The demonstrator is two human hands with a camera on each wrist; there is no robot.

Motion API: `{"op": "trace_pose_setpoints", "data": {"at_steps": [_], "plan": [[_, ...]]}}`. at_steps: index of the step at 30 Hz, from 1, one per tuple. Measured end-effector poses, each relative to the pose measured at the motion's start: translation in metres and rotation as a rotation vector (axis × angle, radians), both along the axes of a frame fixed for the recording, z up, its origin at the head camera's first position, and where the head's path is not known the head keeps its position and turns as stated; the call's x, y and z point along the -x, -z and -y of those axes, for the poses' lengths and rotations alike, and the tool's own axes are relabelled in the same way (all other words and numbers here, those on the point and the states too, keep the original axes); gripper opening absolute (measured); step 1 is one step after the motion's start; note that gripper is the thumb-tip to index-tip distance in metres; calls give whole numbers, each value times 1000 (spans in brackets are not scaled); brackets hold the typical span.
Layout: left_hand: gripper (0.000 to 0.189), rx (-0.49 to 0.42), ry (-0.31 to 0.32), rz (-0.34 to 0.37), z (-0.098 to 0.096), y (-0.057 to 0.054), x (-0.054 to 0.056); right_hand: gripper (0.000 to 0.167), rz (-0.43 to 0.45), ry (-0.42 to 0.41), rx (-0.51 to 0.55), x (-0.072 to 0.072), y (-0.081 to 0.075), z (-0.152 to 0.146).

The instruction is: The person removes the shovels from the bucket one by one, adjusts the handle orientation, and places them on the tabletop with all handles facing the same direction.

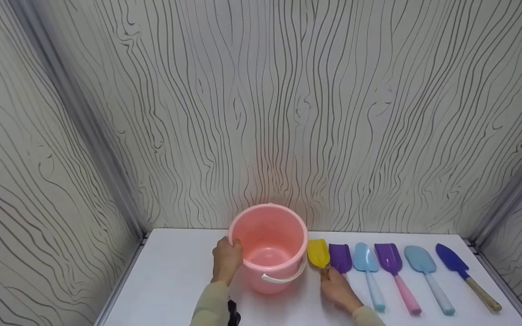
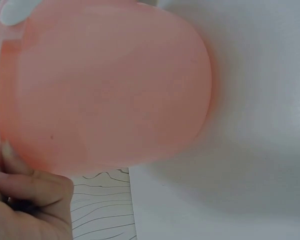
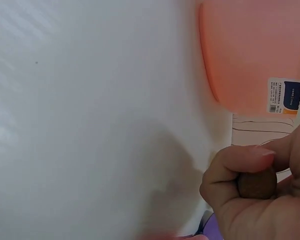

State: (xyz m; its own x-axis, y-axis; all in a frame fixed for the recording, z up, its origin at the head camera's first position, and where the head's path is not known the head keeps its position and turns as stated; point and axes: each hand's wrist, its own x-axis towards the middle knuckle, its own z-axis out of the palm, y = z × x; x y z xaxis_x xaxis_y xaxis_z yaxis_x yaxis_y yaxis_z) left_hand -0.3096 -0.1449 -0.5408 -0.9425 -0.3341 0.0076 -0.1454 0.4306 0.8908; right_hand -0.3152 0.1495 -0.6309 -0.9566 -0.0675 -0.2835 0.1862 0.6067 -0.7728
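Observation:
A pink bucket (image 1: 268, 283) stands upright on the white table, its white bail handle (image 1: 283, 279) hanging down on the front right. My left hand (image 1: 227, 259) grips the bucket's rim on the left side, fingers curled over it in the left wrist view. In my right hand (image 1: 339, 290) is a toy shovel with a yellow blade (image 1: 318, 252), just right of the bucket. The fingers wrap round its handle, whose brown end (image 3: 258, 185) pokes out of the fist in the right wrist view. A purple shovel (image 1: 340, 257) lies close beside, its handle partly hidden by that hand.
Further right lie a light blue shovel (image 1: 366, 259), a purple shovel with a pink handle (image 1: 389, 259), a rounded pale blue shovel (image 1: 420, 259) and a dark blue trowel (image 1: 452, 260) with a wooden handle. A patterned wall (image 1: 270, 113) rises behind the table (image 1: 170, 271).

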Motion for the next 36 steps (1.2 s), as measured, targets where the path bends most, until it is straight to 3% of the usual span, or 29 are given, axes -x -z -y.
{"op": "trace_pose_setpoints", "data": {"at_steps": [10, 20, 30, 36], "plan": [[31, 19, -6, 7, 1, -1, 1, 30, 13, 34, 87, -8, 11, 8], [30, 0, 1, 6, 1, 2, 1, 39, 47, 80, 162, -7, 15, 14], [30, -6, -10, 3, 2, 3, -1, 18, 37, 111, 96, -10, 12, 16], [30, 0, -31, 4, 3, -1, -5, 29, 62, 114, -25, -12, 13, 16]]}}
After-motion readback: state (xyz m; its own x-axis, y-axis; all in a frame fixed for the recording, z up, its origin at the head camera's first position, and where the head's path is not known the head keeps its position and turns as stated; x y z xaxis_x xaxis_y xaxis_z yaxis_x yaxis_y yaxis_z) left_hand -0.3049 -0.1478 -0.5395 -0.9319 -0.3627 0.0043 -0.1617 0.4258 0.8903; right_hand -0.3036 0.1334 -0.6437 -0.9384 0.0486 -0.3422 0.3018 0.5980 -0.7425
